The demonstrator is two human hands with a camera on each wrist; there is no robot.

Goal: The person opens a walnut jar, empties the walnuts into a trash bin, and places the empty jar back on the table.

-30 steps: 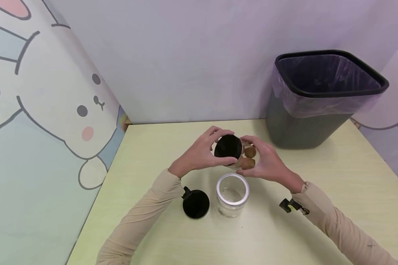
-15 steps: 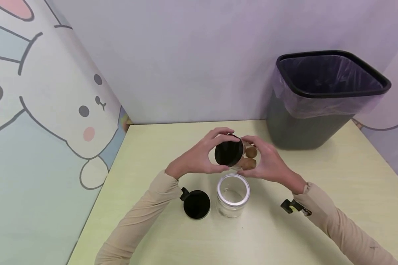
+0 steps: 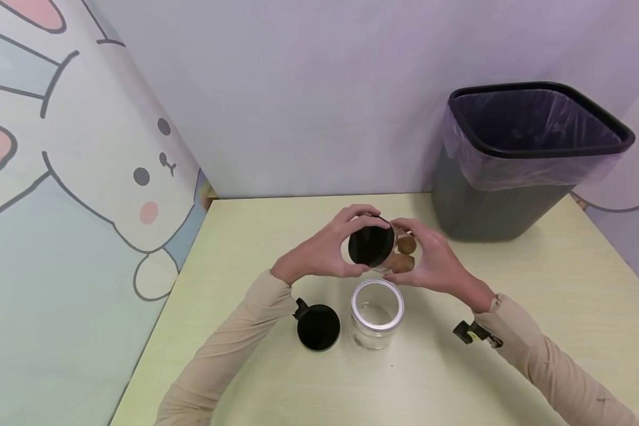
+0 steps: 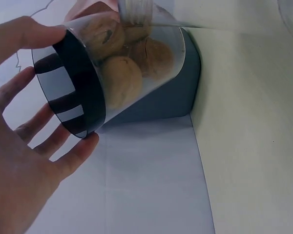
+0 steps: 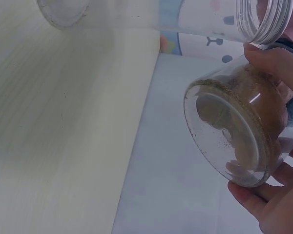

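Note:
A clear jar (image 4: 136,63) with a black lid (image 3: 371,244) is held up tilted between both hands. Several brown, round nuts that look like walnuts (image 4: 122,80) lie inside it. My left hand (image 3: 327,248) grips the lid by its edge, thumb on one side and fingers spread round the other. The right hand (image 3: 431,260) holds the jar's body near its base (image 5: 229,131). Below them on the table stands a second clear jar (image 3: 370,337), uncovered and with nothing visible inside. Left of it a black lid (image 3: 318,328) lies flat.
A grey bin (image 3: 490,207) with a black rim and a thin plastic liner stands at the table's back right. A pale wall (image 3: 298,106) rises behind the light wooden table (image 3: 255,378). Rabbit drawings cover the left side wall (image 3: 101,177).
My left hand's fingers and thumb have shifted round the edge of the held jar's lid. The right hand keeps its hold on the jar. The head view has swung slightly left.

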